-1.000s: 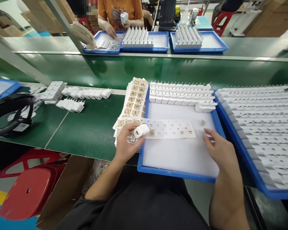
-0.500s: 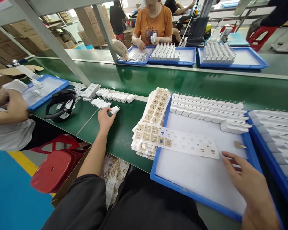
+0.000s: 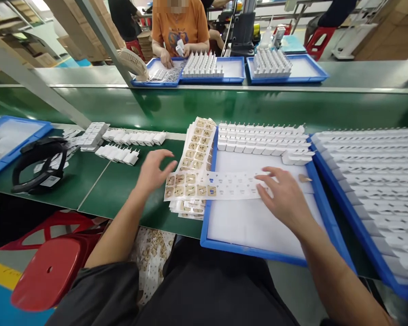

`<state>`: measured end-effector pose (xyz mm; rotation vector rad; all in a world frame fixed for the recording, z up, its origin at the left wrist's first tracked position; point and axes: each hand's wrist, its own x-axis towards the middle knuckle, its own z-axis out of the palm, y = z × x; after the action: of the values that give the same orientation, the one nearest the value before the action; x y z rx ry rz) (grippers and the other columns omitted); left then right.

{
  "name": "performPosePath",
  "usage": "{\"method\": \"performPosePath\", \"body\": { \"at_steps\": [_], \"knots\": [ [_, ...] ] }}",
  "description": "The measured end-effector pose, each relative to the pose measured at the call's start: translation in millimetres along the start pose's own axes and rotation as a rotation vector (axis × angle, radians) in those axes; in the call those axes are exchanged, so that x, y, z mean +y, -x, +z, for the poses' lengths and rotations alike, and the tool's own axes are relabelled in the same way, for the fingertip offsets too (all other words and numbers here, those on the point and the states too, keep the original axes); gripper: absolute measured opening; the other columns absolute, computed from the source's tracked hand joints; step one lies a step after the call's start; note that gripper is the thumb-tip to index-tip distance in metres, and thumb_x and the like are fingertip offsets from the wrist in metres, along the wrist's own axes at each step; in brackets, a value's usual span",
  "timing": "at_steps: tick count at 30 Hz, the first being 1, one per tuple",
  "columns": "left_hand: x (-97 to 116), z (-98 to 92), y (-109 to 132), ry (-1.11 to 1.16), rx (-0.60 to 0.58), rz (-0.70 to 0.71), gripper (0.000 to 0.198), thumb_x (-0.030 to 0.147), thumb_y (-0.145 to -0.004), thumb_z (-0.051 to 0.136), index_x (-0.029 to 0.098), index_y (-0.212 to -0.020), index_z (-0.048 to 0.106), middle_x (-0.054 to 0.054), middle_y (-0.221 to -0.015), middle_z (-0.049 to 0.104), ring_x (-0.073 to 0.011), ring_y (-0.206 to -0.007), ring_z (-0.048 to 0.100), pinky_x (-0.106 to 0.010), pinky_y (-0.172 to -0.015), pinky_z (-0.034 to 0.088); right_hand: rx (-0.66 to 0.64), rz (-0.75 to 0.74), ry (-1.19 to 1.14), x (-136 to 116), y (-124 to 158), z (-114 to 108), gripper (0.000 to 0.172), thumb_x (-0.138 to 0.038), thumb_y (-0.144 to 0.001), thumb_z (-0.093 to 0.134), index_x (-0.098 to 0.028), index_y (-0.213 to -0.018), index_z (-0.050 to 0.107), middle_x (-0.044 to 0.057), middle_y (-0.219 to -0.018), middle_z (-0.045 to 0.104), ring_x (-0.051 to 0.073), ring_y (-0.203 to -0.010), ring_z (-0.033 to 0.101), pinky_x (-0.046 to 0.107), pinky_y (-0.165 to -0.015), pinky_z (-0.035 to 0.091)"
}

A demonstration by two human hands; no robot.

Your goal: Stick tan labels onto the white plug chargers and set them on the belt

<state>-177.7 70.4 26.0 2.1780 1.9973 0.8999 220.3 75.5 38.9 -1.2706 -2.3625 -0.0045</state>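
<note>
My left hand [image 3: 154,171] hovers just left of the sticker sheet, with thumb and fingers apart and nothing between them. At the right part of the sheet, my right hand [image 3: 284,197] has its fingers spread. Whether its fingertips touch the paper I cannot tell. The sticker sheet [image 3: 238,186] has tan stickers on its left half and mostly bare backing on its right. It lies across a stack of similar sheets [image 3: 197,145] and a blue tray [image 3: 245,249]. White plug chargers [image 3: 261,140] stand in rows at the tray's back. More white chargers [image 3: 117,154] lie on the bench beyond my left hand.
A second blue tray [image 3: 360,213] full of white chargers stands at right. A black strap-like headset [image 3: 37,165] lies at left, near a red stool [image 3: 49,271]. Across the bench, a person in an orange shirt [image 3: 180,29] handles a white charger behind more trays.
My left hand has left the white charger on the bench and come right to the sheet's left end. My right hand has moved left over the sheet. The view has turned right.
</note>
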Motion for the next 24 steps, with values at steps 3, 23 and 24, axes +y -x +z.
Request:
{"method": "performPosePath", "body": {
  "at_steps": [3,23,24],
  "knots": [
    [50.6,14.6,4.4,0.011,-0.196,0.284,0.027,0.042,-0.098,0.058,0.023,-0.114,0.069,-0.008,-0.133,0.068,-0.0285,-0.129,0.057,-0.047,-0.111,0.045,-0.177,-0.207,-0.246,-28.5,-29.5,20.0,0.023,-0.021,-0.099,0.055,-0.023,-0.116,0.071,0.012,-0.117,0.071,0.030,-0.106,0.066,0.048,-0.090,0.056],
    [62.8,44.5,22.9,-0.052,-0.411,0.352,0.052,0.056,-0.091,0.065,0.028,-0.136,0.065,-0.009,-0.159,0.048,-0.0356,-0.151,0.037,-0.058,-0.126,0.026,-0.144,-0.308,-0.474,-49.5,-38.7,89.5,0.016,-0.021,-0.102,0.052,-0.022,-0.095,0.066,0.009,-0.106,0.073,0.024,-0.097,0.063,0.041,-0.087,0.049],
    [62.6,44.1,23.6,-0.050,-0.411,0.351,0.052,0.055,-0.092,0.065,0.028,-0.136,0.066,-0.009,-0.159,0.048,-0.0356,-0.151,0.037,-0.058,-0.126,0.025,-0.146,-0.319,-0.474,-47.6,-37.4,83.8,0.016,-0.021,-0.102,0.051,-0.022,-0.095,0.065,0.009,-0.107,0.073,0.024,-0.098,0.063,0.042,-0.088,0.048]
  ]
}}
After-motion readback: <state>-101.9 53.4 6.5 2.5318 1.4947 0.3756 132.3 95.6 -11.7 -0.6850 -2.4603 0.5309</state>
